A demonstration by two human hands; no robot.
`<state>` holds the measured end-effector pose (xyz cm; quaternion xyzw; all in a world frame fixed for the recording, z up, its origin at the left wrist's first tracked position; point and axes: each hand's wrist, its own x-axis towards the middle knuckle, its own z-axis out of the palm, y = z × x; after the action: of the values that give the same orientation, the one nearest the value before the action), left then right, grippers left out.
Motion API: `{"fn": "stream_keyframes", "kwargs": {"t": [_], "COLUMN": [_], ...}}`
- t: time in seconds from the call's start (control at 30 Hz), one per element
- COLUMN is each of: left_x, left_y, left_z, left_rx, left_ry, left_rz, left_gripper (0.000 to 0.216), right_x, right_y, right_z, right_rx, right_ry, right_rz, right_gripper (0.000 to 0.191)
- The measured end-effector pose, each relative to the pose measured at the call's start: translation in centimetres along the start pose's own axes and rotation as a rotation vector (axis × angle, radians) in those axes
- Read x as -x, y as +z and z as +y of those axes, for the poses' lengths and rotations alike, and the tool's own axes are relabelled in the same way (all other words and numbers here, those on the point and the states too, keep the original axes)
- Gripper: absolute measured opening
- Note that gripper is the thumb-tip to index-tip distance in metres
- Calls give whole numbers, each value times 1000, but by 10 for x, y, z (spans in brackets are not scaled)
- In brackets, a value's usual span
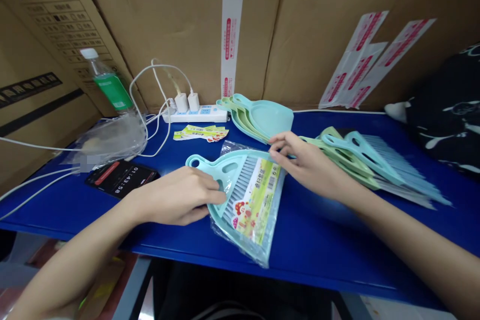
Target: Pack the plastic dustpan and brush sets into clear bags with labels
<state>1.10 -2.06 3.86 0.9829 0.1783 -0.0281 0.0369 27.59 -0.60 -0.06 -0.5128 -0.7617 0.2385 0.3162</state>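
Observation:
A light blue dustpan (pixel 243 240) with a matching brush (pixel 227 176) nested in it lies in front of me, its handle end to the left. Clear plastic bag (pixel 267 255) wraps the wide part, and the handle loops stick out. Over the bristles shows a printed label card (pixel 258 200). My left hand (pixel 183 195) is closed, with curled fingers at the near-left side of the dustpan and brush; the fingertips are partly hidden. At the far right corner, the thumb and fingers of my right hand (pixel 296 160) pinch the bag's edge beside the dustpan.
Behind are stacked dustpans (pixel 272 116), several label cards (pixel 202 133) and a power strip (pixel 210 113) with white cables. To the right lies a pile of brushes (pixel 356 157). A phone (pixel 120 178), plastic bags (pixel 108 142) and a bottle (pixel 112 87) are left. Cardboard boxes (pixel 180 25) stand behind.

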Motion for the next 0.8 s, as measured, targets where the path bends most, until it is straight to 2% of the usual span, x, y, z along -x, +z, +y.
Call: {"fn": "stream_keyframes", "kwargs": {"t": [0.13,0.23,0.33,0.47,0.63,0.73,0.8], "left_x": [-2,-3,-3,-3,-3,-2,-1], "left_y": [6,10,12,12,13,14,13], "left_z": [1,2,2,4,5,5,5], "left_rx": [10,-1,-14,-65,-111,-138,-169], "left_ry": [31,20,-14,-18,19,19,16], "left_rz": [-12,-19,-34,-26,14,142,266], "left_gripper": [17,14,12,13,12,3,12], "right_x": [-1,1,5,13,28,33,30], "right_y": [3,8,13,20,22,8,-10], "right_z": [4,-5,-20,-31,-30,-31,-30], "right_rx": [-303,-553,-690,-686,-645,-611,-558], "right_ry": [136,259,336,330,166,136,140], "right_rz": [-21,-119,-222,-282,-215,-120,-41], "right_gripper": [34,53,76,98,102,100,96]}}
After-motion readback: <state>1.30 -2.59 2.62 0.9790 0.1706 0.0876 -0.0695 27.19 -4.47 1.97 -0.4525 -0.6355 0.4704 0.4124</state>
